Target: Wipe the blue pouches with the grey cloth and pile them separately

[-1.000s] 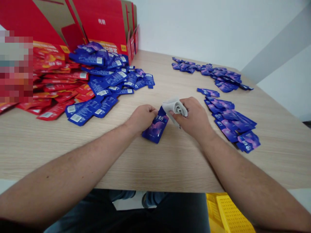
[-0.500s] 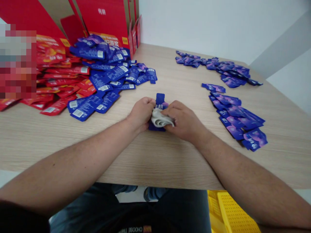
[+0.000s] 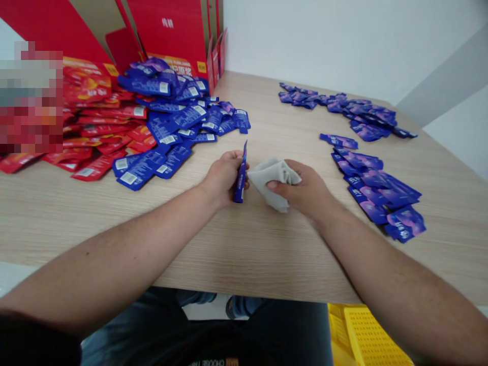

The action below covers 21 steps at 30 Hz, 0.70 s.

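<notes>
My left hand [image 3: 223, 178] pinches a blue-purple foil sachet [image 3: 241, 175], which stands on edge so only its narrow side faces me. My right hand [image 3: 299, 188] grips a crumpled white cloth [image 3: 272, 183], and the cloth's folds stick out towards the sachet. A small gap separates the cloth from the sachet. Both hands are over the light wood-grain table [image 3: 247, 244], near its front edge.
A heap of blue sachets [image 3: 171, 122] lies left of my hands, overlapping red sachets [image 3: 91, 122] and in front of a red cardboard box [image 3: 168, 35]. Purple sachets lie in rows [image 3: 375, 185] at right and at the back [image 3: 339, 109]. A yellow crate [image 3: 366, 335] sits below the table.
The cloth has come off the sachet and moved right in my right hand. My left hand has turned the sachet on edge. The view has shifted slightly.
</notes>
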{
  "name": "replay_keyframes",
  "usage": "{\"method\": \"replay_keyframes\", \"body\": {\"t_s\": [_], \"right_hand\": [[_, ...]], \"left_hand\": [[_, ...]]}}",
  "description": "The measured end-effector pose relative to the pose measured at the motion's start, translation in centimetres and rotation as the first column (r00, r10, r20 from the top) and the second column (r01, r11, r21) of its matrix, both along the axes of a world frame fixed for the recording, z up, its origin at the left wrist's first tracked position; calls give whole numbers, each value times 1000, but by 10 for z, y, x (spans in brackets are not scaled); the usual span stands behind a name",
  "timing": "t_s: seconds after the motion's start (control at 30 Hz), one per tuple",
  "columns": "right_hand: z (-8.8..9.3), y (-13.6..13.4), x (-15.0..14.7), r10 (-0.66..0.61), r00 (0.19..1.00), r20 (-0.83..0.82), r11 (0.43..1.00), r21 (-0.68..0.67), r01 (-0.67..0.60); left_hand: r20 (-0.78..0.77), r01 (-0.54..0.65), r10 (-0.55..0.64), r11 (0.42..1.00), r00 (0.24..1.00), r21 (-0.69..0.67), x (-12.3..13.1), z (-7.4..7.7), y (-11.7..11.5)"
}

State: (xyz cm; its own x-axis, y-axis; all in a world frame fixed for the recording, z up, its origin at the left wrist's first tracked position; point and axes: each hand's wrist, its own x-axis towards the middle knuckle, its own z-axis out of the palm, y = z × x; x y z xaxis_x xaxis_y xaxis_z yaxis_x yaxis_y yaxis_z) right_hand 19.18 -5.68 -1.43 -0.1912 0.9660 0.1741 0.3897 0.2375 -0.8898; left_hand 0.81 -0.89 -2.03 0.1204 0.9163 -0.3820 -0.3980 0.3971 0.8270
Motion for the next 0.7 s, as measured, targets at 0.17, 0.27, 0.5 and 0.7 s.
{"method": "replay_keyframes", "body": {"t_s": [0.17, 0.27, 0.5, 0.7], "right_hand": [[-1, -4, -24, -151, 942, 300, 962, 262, 71], [1, -1, -19, -248, 903, 351, 929, 351, 118], [11, 2, 2, -430, 848, 309, 828, 509, 235], [18, -1, 5, -337, 867, 367, 845, 524, 106]], "left_hand": [[83, 63, -68, 996, 994, 58, 8, -2, -13], [48, 161, -167, 980, 985, 117, 11, -3, -20], [-142, 436, -431, 900, 891, 6, 9, -3, -30], [-162, 484, -477, 875, 864, 4, 3, 2, -33]]}}
